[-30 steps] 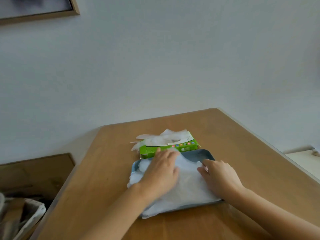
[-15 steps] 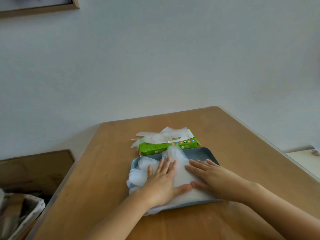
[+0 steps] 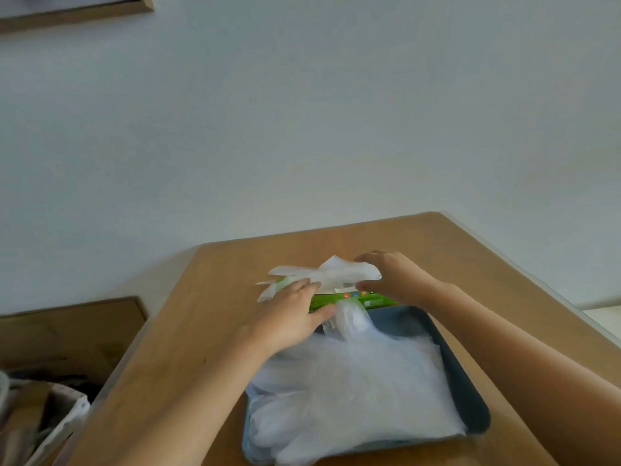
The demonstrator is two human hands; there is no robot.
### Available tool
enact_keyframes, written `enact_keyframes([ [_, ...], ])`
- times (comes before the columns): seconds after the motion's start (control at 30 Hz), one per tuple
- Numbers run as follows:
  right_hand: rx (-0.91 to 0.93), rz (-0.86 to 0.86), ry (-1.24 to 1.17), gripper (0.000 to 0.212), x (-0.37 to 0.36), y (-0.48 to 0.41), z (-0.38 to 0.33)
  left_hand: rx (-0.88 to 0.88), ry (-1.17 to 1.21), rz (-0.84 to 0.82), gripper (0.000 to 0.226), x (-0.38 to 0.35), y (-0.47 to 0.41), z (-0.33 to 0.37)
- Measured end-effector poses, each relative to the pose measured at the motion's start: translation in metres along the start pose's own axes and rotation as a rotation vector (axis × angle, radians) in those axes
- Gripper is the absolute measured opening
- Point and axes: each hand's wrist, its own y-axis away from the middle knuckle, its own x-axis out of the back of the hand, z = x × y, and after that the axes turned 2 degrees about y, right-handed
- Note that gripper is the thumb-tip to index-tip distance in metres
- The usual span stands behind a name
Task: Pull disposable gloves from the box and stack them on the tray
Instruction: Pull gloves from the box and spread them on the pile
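Note:
A green glove box [image 3: 356, 299] lies on the wooden table just behind a dark blue-grey tray [image 3: 470, 398]. A pile of clear disposable gloves [image 3: 353, 381] fills the tray and spills over its near-left edge. A white glove [image 3: 329, 274] sticks out of the top of the box. My left hand [image 3: 289, 317] rests flat on the left end of the box, fingers straight, thumb along its front. My right hand [image 3: 396, 280] reaches over the right end of the box, and its fingers and thumb close around the protruding glove.
The table [image 3: 201, 331] stands against a pale wall, with its far right corner close behind the box. Lower at the left sit a wooden surface [image 3: 67, 331] and a basket with a white liner [image 3: 50, 415]. A picture frame [image 3: 67, 11] hangs top left.
Both hands left the glove pile on the tray and moved forward to the box. The left now presses on the box and the right has taken hold of the protruding glove.

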Motion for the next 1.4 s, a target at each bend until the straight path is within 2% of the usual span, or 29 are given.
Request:
enact_keyframes([
  [0.07, -0.028, -0.034, -0.025, 0.058, -0.008, -0.017, 0.000, 0.027, -0.025, -0.111, 0.070, -0.003, -0.008, 0.001],
  [0.13, -0.042, -0.027, 0.001, 0.045, -0.017, -0.026, 0.002, 0.039, -0.069, -0.195, 0.071, -0.008, -0.012, 0.000],
  [0.2, -0.040, 0.059, -0.023, 0.027, -0.020, -0.030, 0.004, 0.041, -0.104, -0.219, 0.072, -0.013, -0.014, -0.002],
  [0.3, -0.036, 0.166, -0.148, 0.014, -0.014, -0.028, 0.007, 0.035, -0.096, -0.207, 0.072, -0.017, -0.014, -0.005],
  [0.43, 0.037, 0.183, -0.171, 0.013, 0.001, -0.021, 0.014, 0.041, -0.008, -0.180, 0.068, -0.015, -0.015, -0.006],
  [0.63, 0.085, -0.001, -0.144, 0.020, 0.017, -0.006, 0.012, 0.045, 0.012, -0.144, 0.066, -0.018, -0.023, -0.012],
  [0.73, 0.092, 0.024, -0.197, 0.018, 0.016, -0.001, 0.006, 0.059, 0.006, -0.151, 0.067, -0.019, -0.028, -0.014],
  [0.8, 0.073, 0.057, -0.248, 0.013, 0.017, 0.000, 0.002, 0.056, 0.126, -0.084, 0.059, -0.017, -0.028, -0.010],
  [0.87, 0.064, 0.068, -0.280, 0.009, 0.018, 0.002, 0.000, 0.082, 0.263, 0.147, 0.038, -0.013, -0.024, -0.004],
  [0.93, 0.027, 0.083, -0.328, 0.005, 0.017, 0.003, -0.001, 0.127, 0.299, 0.393, 0.019, -0.004, -0.019, 0.006],
  [0.97, 0.000, 0.100, -0.356, 0.005, 0.016, 0.003, -0.001, 0.162, 0.369, 0.400, 0.020, -0.001, -0.019, 0.008],
  [1.0, -0.024, 0.113, -0.385, 0.006, 0.015, 0.004, -0.001, 0.204, 0.488, 0.323, 0.026, 0.001, -0.019, 0.012],
  [1.07, -0.056, 0.104, -0.446, 0.010, 0.014, 0.004, -0.002, 0.300, 0.788, 0.054, 0.033, 0.003, -0.017, 0.024],
  [1.13, -0.056, 0.052, -0.544, 0.012, 0.015, 0.007, -0.007, 0.358, 1.070, -0.115, 0.038, 0.002, -0.015, 0.035],
  [1.23, -0.052, -0.014, -0.644, 0.007, 0.014, 0.011, -0.015, 0.318, 1.336, -0.072, 0.025, -0.006, -0.019, 0.044],
  [1.33, -0.089, 0.009, -0.695, 0.006, 0.013, 0.012, -0.012, 0.353, 1.342, 0.044, 0.013, -0.010, -0.024, 0.043],
  [1.4, -0.149, 0.036, -0.788, 0.007, 0.015, 0.011, -0.006, 0.388, 1.311, 0.067, 0.011, -0.011, -0.026, 0.037],
])
